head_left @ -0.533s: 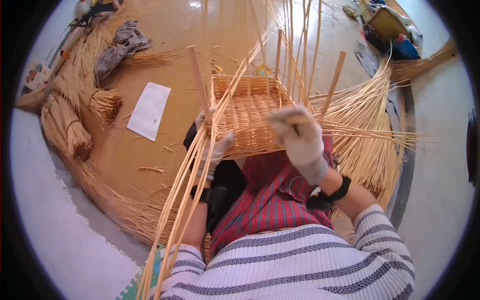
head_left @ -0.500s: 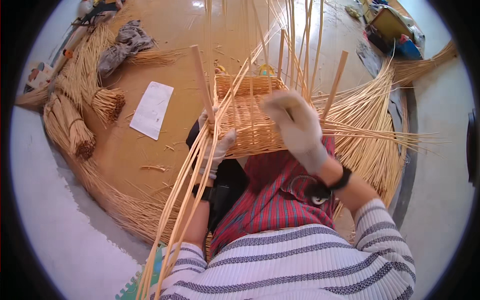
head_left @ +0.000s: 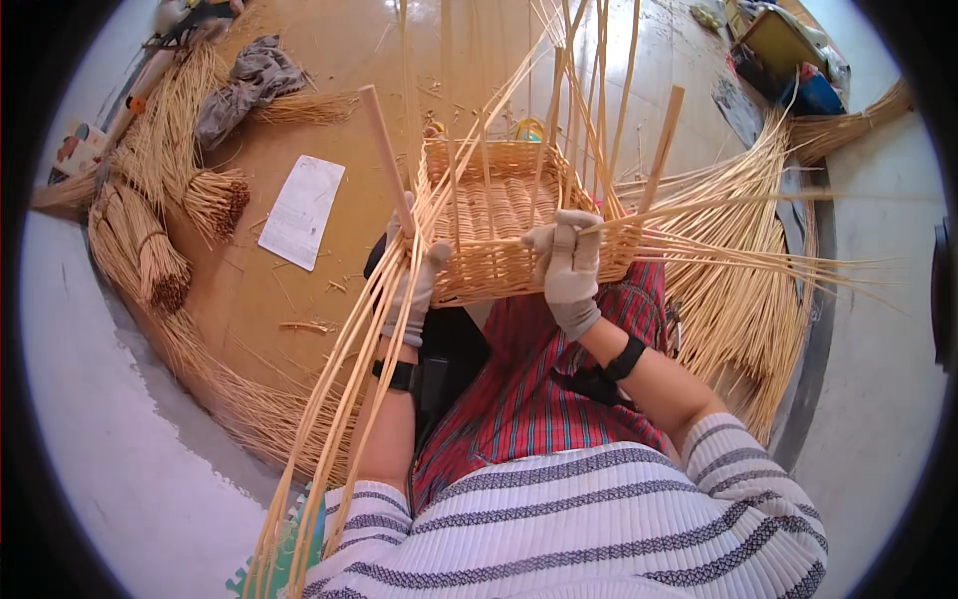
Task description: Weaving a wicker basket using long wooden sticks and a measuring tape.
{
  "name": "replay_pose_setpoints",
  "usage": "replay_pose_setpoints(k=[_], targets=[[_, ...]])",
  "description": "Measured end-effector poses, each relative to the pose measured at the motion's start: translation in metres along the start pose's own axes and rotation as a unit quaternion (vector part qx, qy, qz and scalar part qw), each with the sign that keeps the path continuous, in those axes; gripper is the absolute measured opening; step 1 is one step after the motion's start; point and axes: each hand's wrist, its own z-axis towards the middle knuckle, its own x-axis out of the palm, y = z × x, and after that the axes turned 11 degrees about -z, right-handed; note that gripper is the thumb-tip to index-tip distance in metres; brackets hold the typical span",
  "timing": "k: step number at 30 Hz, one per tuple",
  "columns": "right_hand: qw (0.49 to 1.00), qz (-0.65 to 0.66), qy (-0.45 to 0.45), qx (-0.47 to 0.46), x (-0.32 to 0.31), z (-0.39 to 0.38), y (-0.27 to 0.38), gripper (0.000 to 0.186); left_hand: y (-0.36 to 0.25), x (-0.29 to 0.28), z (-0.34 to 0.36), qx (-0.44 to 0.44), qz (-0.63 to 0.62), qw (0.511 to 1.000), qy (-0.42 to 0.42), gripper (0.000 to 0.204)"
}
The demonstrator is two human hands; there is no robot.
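Note:
A square wicker basket (head_left: 481, 272), woven from pale rods, rests over my lap with its open side up. My left hand (head_left: 414, 287), in a pale knitted glove, is closed around its near left corner beside a wooden post (head_left: 387, 160). Long loose rods (head_left: 339, 424) run from that corner over my left forearm. At the near wall, right of the middle, my gloved right hand (head_left: 571, 268) has its fingers curled on a wicker rod (head_left: 679, 208), which stretches out to the right. Another wooden post (head_left: 663, 150) stands at the right corner. Thin upright rods rise from the walls.
Bundles of rods (head_left: 145, 245) lie on the floor at left, near grey crumpled cloth (head_left: 244, 90) and a white sheet (head_left: 302, 212). A large pile of rods (head_left: 743, 290) spreads at right. Boxes and bags (head_left: 783, 60) sit at the far right.
My right hand has come down from above the basket to its near wall and now grips a rod. The basket and my left hand have shifted slightly left and away.

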Motion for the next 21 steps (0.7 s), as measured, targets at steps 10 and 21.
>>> replay_pose_setpoints(k=[10,21], targets=[[0.987,-0.002,0.025,0.159,0.002,0.009,0.067,0.007,0.009,0.006,-0.005,0.037,0.060,0.995,-0.074,0.075],[0.987,0.039,0.037,0.153,-0.023,0.006,0.006,0.012,-0.011,0.056,-0.058,0.123,0.383,0.914,-0.053,0.075]])
